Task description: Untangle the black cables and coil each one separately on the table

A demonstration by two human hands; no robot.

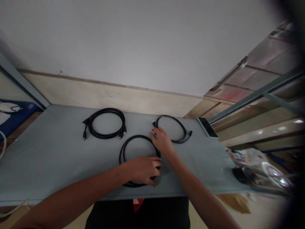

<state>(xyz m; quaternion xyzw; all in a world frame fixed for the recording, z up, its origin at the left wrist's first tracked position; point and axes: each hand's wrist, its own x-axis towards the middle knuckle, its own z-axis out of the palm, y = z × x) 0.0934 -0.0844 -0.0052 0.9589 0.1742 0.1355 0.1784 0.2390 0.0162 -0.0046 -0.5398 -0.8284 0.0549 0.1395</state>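
Note:
A loop of black cable lies on the grey tabletop close to its front edge. My left hand rests over the right side of this loop, its curved fingers hooked about the cable, part of which they hide. At the loop's upper right my right hand has its fingers bent together around something small and hidden. Just beyond that hand sits a second, thinner coiled black cable, with a plug at each visible end. Further left lies a thicker coiled black cable, with several plugs sticking out at its sides.
A phone lies at the table's back right corner. Behind the table rises a white panel, and metal posts flank it. Off the right end are plastic bags and other blurred items. A blue object stands at left.

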